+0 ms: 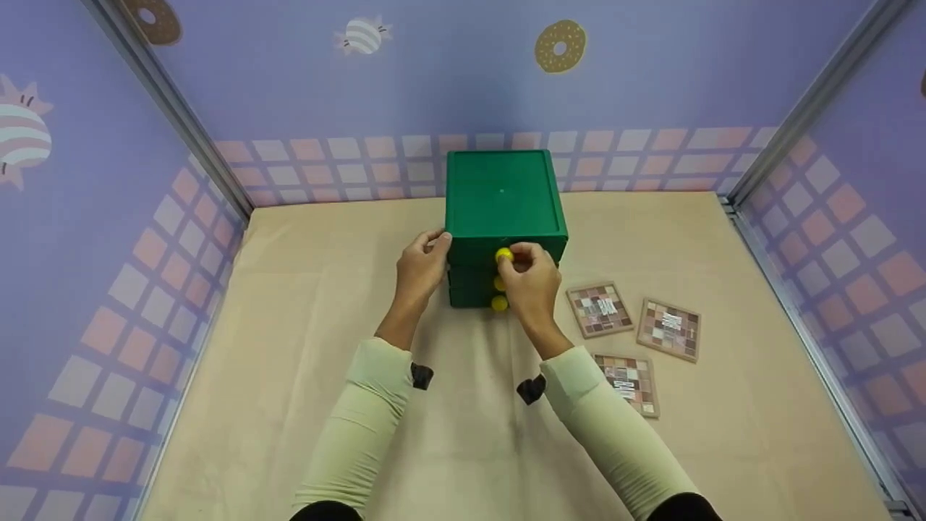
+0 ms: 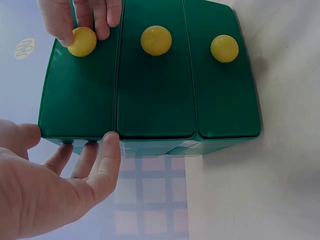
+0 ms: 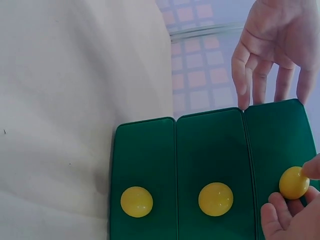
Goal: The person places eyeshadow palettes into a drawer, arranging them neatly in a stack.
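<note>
A small green drawer cabinet (image 1: 501, 194) with three stacked drawers, each bearing a round yellow knob, stands against the back wall. My right hand (image 1: 533, 284) pinches the top drawer's knob (image 3: 294, 183) between thumb and fingers. The middle knob (image 2: 156, 40) and the bottom knob (image 2: 224, 48) are untouched. At the cabinet's upper left, my left hand (image 1: 421, 269) rests its fairly straight fingers (image 2: 106, 157) on the side wall, the thumb at the top edge. All three drawer fronts sit flush with each other.
Right of the cabinet lie three square mosaic-patterned pieces: one nearest it (image 1: 600, 310), one farther right (image 1: 669, 329) and one closer to me (image 1: 633, 385), partly behind my right sleeve. A beige cloth (image 1: 289, 376) covers the table. Patterned walls (image 1: 311, 79) enclose the back and sides.
</note>
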Tool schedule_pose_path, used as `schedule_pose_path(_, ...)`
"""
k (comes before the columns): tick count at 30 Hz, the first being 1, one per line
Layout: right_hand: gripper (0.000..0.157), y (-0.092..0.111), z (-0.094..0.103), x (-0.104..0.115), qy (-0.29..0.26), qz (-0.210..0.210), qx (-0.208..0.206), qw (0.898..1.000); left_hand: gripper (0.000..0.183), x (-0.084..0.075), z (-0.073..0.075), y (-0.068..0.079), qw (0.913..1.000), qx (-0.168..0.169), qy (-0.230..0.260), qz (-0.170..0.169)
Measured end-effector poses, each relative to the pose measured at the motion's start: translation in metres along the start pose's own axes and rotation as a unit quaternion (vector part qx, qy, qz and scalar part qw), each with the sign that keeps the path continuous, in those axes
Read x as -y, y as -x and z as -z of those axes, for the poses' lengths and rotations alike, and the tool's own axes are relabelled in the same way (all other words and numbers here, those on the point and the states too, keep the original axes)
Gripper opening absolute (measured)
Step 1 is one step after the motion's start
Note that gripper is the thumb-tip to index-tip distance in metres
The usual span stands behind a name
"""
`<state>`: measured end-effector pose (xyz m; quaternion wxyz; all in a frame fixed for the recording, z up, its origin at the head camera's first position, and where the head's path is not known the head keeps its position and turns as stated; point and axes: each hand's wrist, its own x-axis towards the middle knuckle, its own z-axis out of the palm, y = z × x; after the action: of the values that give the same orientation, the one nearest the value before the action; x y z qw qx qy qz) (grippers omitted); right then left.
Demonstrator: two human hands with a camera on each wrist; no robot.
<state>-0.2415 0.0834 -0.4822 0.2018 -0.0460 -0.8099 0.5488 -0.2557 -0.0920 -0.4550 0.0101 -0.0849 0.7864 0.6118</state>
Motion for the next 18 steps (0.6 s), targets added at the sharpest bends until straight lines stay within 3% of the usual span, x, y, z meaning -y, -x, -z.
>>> schedule_pose_path(18,0.019,0.021,0.011,-0.002,-0.006,0.006,0.003,1.0,0.047,-0.002,0.004,-0.001,0.9998,0.015,0.009,0.005)
